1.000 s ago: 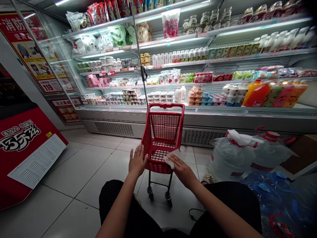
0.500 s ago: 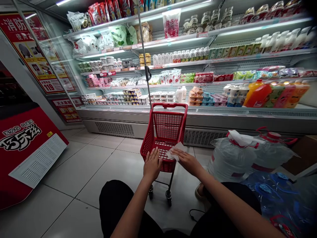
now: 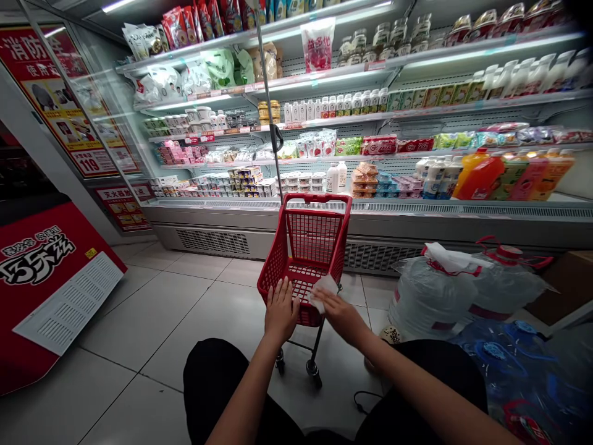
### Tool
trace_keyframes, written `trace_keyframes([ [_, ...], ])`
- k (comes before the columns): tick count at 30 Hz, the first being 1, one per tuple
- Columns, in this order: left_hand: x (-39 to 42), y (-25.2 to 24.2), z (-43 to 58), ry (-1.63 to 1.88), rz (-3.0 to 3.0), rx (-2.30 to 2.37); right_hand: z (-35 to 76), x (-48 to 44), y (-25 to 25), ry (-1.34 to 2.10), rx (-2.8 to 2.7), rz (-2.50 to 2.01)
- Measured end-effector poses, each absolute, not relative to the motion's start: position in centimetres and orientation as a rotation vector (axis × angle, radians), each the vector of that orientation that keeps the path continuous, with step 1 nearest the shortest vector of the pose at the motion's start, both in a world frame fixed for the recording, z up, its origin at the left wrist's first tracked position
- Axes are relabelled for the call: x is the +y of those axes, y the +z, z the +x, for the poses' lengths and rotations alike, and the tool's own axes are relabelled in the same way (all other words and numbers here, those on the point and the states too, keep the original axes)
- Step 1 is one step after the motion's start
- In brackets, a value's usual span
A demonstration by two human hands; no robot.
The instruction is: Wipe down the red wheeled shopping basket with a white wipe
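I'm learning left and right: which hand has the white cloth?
The right hand: it has the white cloth at the near rim of the red cart; the left hand shows none.

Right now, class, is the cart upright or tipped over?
Upright: the cart has its wheels underneath, down by the floor. Whether every wheel touches it, I cannot tell.

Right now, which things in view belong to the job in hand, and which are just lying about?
Part of the job: red cart; white wipe, in the right hand; left hand at the cart's near edge.
Just around: clear-bagged jugs; blue-capped jugs; cardboard box; red cabinet; stocked shelves.
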State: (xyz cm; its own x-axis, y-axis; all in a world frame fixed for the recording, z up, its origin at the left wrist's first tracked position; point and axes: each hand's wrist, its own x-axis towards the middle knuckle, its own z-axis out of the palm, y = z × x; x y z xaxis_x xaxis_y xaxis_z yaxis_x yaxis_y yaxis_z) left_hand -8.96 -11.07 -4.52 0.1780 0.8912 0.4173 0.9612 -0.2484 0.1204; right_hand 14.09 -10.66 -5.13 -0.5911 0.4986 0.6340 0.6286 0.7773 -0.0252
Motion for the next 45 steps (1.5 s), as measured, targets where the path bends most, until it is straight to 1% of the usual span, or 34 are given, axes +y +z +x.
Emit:
trace_keyframes([
  [3, -10.9, -4.8, -8.8, -0.639, -2.227, -1.844, 13.8, -11.8, -5.2, -0.276, -2.365, -0.745],
  [6, -10.8, -4.9, -8.8, -0.628, -2.256, -1.812, 15.6, -9.6, -4.3, -0.268, -2.424, -0.687],
  [10, -10.8, -4.8, -8.9, -0.621, -2.277, -1.795, 17.9, -5.7, -3.1, -0.234, -2.326, -0.889],
  [12, -10.8, -4.8, -9.0, -0.652, -2.275, -1.778, 17.8, -5.5, -3.2, -0.21, -2.269, -0.976],
  [15, -10.9, -4.7, -9.1, -0.682, -2.274, -1.758, 16.1, -8.1, -4.3, -0.208, -2.247, -0.962],
  [18, -11.6, -4.4, -8.8, -0.68, -2.255, -1.754, 14.1, -11.9, -5.5, -0.227, -2.333, -0.819],
  [21, -12.7, -4.2, -7.9, -0.688, -2.235, -1.703, 13.7, -13.4, -5.4, -0.228, -2.39, -0.749],
  [26, -14.2, -3.9, -7.0, -0.625, -2.376, -1.6, 16.8, -9.2, -3.4, -0.206, -2.469, -0.714],
  [29, -14.3, -3.5, -7.1, -0.592, -2.412, -1.598, 18.6, -5.6, -2.5, -0.166, -2.405, -0.846],
  [32, -14.2, -3.4, -7.4, -0.587, -2.405, -1.602, 18.7, -4.1, -2.5, -0.13, -2.318, -0.991],
  [35, -14.1, -3.6, -7.4, -0.614, -2.375, -1.63, 16.9, -6.1, -3.4, -0.148, -2.266, -1.007],
  [38, -14.1, -4.0, -6.9, -0.679, -2.328, -1.712, 14.5, -10.2, -4.6, -0.174, -2.319, -0.859],
  [41, -14.3, -4.1, -6.3, -0.763, -2.322, -1.769, 13.2, -12.8, -5.3, -0.182, -2.337, -0.802],
  [45, -14.6, -3.9, -6.3, -0.76, -2.487, -1.678, 15.0, -10.8, -4.4, -0.167, -2.438, -0.711],
])
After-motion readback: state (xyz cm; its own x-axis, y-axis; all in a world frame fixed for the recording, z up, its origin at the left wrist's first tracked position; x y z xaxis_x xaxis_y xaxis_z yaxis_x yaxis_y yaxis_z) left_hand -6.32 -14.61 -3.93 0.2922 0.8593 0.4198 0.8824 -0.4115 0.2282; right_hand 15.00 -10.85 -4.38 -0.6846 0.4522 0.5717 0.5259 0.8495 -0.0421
